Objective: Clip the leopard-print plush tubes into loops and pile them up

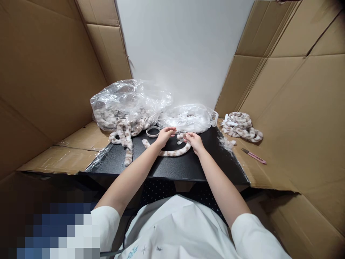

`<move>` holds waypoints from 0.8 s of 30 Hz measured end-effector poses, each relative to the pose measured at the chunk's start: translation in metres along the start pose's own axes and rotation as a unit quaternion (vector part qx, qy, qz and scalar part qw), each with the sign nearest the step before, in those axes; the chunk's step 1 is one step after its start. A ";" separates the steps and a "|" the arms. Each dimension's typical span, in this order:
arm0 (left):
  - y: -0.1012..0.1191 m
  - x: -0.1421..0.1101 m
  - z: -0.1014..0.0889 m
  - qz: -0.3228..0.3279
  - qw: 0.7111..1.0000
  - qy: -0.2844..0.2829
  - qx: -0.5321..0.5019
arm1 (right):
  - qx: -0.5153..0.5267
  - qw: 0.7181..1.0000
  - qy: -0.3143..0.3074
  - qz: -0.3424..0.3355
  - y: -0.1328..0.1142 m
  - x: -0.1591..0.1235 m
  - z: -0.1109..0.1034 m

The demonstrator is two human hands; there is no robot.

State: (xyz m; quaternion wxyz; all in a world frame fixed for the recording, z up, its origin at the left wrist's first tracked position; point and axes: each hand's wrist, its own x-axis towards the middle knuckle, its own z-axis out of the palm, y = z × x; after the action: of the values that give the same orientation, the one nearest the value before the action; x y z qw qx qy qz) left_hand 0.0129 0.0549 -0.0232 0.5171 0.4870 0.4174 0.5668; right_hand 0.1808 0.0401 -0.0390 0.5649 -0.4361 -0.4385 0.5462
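A long plush strip (174, 153), cream with brown spots, curves over the black table in front of me. My right hand (194, 141) is closed on its right end, where a small white tag (181, 141) sticks out. My left hand (166, 136) is just left of that end, its fingertips pinched together; whatever is between them is too small to make out. A roll of tape (153, 132) lies close beside my left hand. Behind both hands rests a clear plastic bag (188, 117) with small pale pieces inside.
A larger clear bag (129, 97) at the back left is full of plush strips, some hanging out (128, 144). On the cardboard at right lie a tagged pile of plush strips (239, 126), fluff scraps (228, 143) and a pink-handled tool (253, 156). Tall cardboard walls (302, 90) stand at both sides.
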 end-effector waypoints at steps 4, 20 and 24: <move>-0.001 0.001 -0.009 -0.013 0.988 -0.073 0.137 | -0.022 1.000 -0.006 0.016 0.000 0.000 -0.001; 0.006 -0.008 -0.007 0.148 0.899 -0.148 0.385 | -0.320 0.936 0.006 -0.150 -0.003 -0.011 -0.001; 0.012 0.003 -0.023 0.176 0.881 -0.027 0.439 | -0.344 0.919 0.040 -0.188 -0.006 -0.012 -0.002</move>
State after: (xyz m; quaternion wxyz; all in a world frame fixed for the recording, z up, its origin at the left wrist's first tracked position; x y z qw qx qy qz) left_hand -0.0122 0.0573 -0.0150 0.1531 0.7447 0.5168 0.3936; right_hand 0.1842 0.0280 -0.0341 0.4891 -0.5347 -0.6506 0.2273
